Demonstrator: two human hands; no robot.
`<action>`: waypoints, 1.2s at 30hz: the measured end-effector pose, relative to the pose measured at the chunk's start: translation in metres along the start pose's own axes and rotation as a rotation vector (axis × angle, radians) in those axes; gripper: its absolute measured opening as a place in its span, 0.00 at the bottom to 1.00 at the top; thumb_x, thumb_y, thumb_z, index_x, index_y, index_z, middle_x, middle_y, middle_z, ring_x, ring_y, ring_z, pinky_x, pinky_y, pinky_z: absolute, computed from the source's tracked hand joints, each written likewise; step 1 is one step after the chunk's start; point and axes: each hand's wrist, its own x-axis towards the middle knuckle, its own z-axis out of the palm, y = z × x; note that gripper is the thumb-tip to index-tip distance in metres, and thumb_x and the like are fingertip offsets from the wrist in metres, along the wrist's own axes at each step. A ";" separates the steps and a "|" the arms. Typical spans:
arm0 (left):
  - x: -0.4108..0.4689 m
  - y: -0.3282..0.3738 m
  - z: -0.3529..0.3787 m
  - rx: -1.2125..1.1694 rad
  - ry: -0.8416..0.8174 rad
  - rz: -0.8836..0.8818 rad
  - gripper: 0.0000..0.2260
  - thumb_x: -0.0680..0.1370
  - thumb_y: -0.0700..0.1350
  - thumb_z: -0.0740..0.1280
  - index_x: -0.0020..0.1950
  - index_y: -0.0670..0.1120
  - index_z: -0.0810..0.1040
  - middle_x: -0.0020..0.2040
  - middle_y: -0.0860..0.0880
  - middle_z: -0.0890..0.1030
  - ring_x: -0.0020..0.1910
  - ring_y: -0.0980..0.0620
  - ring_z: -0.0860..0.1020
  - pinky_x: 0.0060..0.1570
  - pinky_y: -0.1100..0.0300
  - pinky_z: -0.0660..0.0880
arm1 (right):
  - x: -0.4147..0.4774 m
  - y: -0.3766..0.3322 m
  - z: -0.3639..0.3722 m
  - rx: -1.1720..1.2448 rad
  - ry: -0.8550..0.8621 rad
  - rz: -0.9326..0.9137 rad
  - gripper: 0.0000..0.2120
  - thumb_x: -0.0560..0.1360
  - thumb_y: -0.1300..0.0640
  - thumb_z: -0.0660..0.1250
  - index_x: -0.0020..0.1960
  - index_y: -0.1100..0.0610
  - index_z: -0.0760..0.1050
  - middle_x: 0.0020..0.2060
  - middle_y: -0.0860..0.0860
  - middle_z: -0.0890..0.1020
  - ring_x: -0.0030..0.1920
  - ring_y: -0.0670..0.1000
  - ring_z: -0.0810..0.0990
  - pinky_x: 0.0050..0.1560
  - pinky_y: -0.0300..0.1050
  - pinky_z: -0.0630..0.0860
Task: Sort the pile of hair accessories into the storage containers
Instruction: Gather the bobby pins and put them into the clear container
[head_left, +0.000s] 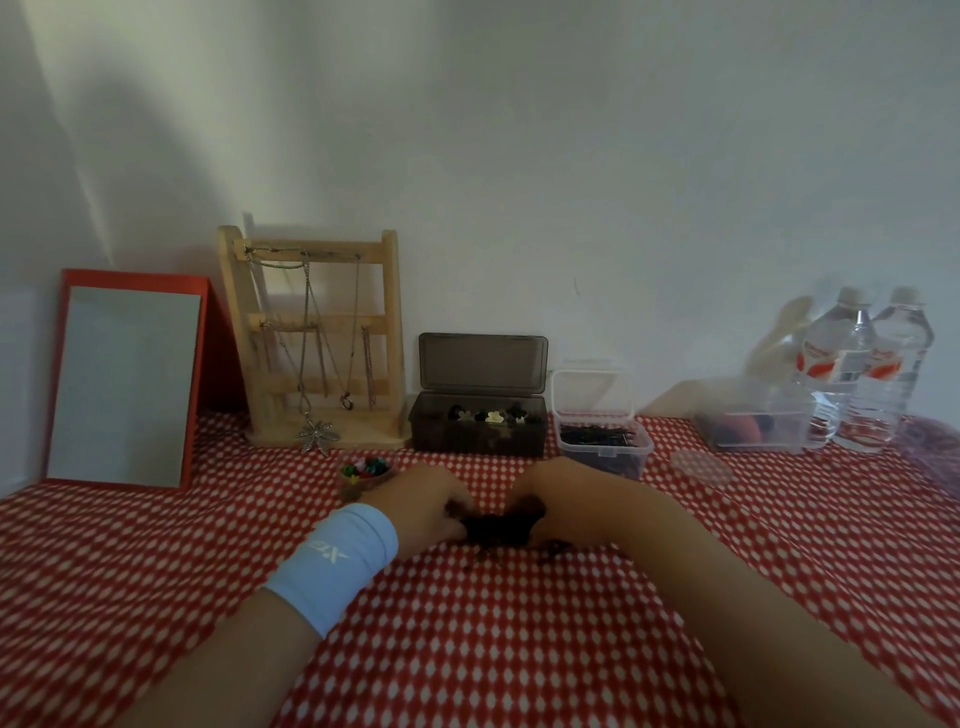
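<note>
A dark pile of hair accessories (500, 530) lies on the red checked cloth at the centre. My left hand (423, 506), with a light blue wristband, and my right hand (558, 501) close in on the pile from either side, fingers curled into it. Behind them an open dark box (478, 434) holds small claw clips. To its right, a clear box (605, 447) holds black hairpins. A clear tub (758, 426) at the right holds red and dark items. A small dish of coloured clips (366, 470) sits just beyond my left hand.
A red-framed mirror (124, 382) leans at the back left. Next to it a wooden jewellery stand (317, 338) carries necklaces. Two water bottles (862, 369) stand at the far right. A clear lid (701, 467) lies on the cloth. The wall runs close behind.
</note>
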 end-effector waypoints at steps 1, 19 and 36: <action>0.002 0.002 -0.001 -0.011 0.004 0.006 0.10 0.77 0.45 0.69 0.58 0.54 0.83 0.52 0.56 0.82 0.49 0.57 0.78 0.55 0.62 0.76 | 0.000 0.003 0.000 -0.023 0.007 0.004 0.19 0.76 0.58 0.70 0.67 0.49 0.76 0.61 0.49 0.79 0.60 0.53 0.78 0.63 0.48 0.76; 0.052 0.031 0.025 -0.585 0.498 0.181 0.08 0.81 0.46 0.63 0.51 0.51 0.83 0.48 0.58 0.83 0.51 0.65 0.78 0.52 0.75 0.70 | -0.023 0.042 -0.006 0.600 0.153 0.041 0.14 0.84 0.57 0.57 0.66 0.49 0.74 0.59 0.49 0.80 0.57 0.50 0.79 0.61 0.48 0.77; 0.049 0.010 0.031 -0.602 0.578 0.062 0.12 0.82 0.44 0.62 0.40 0.52 0.78 0.36 0.53 0.79 0.39 0.60 0.77 0.42 0.67 0.71 | -0.028 0.052 -0.001 1.229 0.043 0.054 0.09 0.80 0.67 0.58 0.49 0.58 0.75 0.33 0.51 0.70 0.34 0.49 0.68 0.38 0.44 0.67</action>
